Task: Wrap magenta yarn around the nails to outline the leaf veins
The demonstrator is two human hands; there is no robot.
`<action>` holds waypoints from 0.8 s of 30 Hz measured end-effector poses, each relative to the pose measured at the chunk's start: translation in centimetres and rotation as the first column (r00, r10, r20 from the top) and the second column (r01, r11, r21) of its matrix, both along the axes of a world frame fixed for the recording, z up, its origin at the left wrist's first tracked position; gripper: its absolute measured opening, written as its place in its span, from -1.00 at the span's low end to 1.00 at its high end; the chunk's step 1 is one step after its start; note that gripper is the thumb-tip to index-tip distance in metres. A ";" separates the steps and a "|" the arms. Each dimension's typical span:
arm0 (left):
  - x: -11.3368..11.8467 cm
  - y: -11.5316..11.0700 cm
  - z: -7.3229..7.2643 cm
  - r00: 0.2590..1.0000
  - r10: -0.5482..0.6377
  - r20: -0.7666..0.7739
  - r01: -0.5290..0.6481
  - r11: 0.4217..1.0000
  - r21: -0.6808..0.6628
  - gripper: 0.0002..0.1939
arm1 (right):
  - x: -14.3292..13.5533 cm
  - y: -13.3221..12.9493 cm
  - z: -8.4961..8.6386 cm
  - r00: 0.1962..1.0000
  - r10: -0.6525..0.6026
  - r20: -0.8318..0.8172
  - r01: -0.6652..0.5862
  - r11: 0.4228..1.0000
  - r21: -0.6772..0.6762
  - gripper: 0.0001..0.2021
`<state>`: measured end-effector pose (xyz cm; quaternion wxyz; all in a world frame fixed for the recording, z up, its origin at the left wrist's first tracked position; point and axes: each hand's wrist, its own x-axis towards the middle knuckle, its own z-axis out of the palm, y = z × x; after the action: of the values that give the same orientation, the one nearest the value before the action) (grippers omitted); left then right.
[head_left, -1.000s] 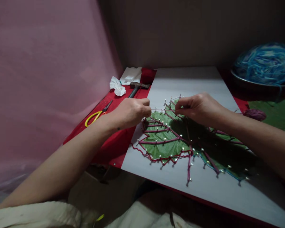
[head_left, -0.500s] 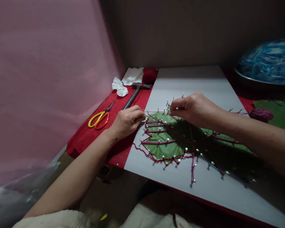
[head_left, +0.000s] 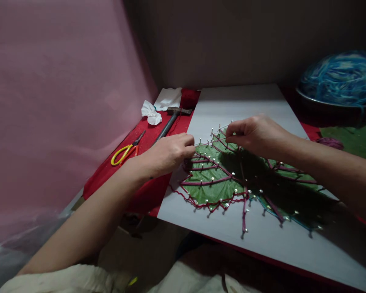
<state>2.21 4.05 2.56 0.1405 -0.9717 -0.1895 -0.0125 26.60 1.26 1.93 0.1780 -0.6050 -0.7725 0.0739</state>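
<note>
A green leaf (head_left: 207,193) lies on a white board (head_left: 198,232), ringed by nails and laced with red and purple yarn. My left hand (head_left: 172,152) is closed in a pinch on the yarn at the leaf's upper left edge. Across from it, my right hand (head_left: 250,132) pinches the same strand of yarn (head_left: 212,142) above the upper nails. The strand runs nearly straight between both hands. Part of the leaf's right side is in shadow and behind my right forearm.
On the red cloth (head_left: 152,191) at left lie yellow-and-orange scissors (head_left: 120,155), a hammer (head_left: 169,124) and a crumpled white tissue (head_left: 151,113). A purple yarn ball (head_left: 331,142) sits at right, below a metal bowl (head_left: 301,96) heaped with blue yarn (head_left: 341,79). A pink sheet (head_left: 57,101) hangs at left.
My left hand has moved right, onto the leaf's edge, now covering part of the scissors' handle. My right hand has shifted slightly right, with the strand still between both hands.
</note>
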 end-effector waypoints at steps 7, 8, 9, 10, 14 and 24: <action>1.7 0.0 0.2 0.986 0.074 -0.151 -0.062 0.995 0.081 -0.82 | 0.4 0.8 -0.1 0.973 0.017 0.229 -0.037 0.996 0.086 -0.83; 1.7 0.1 0.0 0.987 0.062 -0.147 -0.051 0.996 0.079 -0.82 | -0.1 0.7 0.0 0.971 0.066 0.231 -0.098 0.987 0.131 -0.78; 1.6 0.2 -0.1 0.990 0.044 -0.133 -0.033 0.996 0.083 -0.81 | -0.8 0.5 0.2 0.970 0.120 0.210 -0.155 0.975 0.160 -0.71; 1.4 0.2 -0.3 0.994 0.023 -0.109 -0.013 0.996 0.093 -0.80 | -1.7 0.3 0.4 0.972 0.174 0.161 -0.198 0.969 0.150 -0.64; 0.6 0.4 -1.1 1.000 -0.030 0.004 0.029 0.987 0.158 -0.77 | -5.0 -0.1 1.6 0.955 0.278 -0.101 -0.290 0.948 -0.131 -0.63; -0.1 0.7 -1.9 0.985 -0.101 0.141 0.074 0.980 0.185 -0.79 | -6.8 1.3 1.1 0.913 0.130 -0.386 -0.285 0.882 -0.377 -0.75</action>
<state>2.07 4.72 0.62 0.2117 -0.9589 -0.1545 -0.1083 19.81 2.59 3.02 0.1673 -0.5186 -0.7545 0.3657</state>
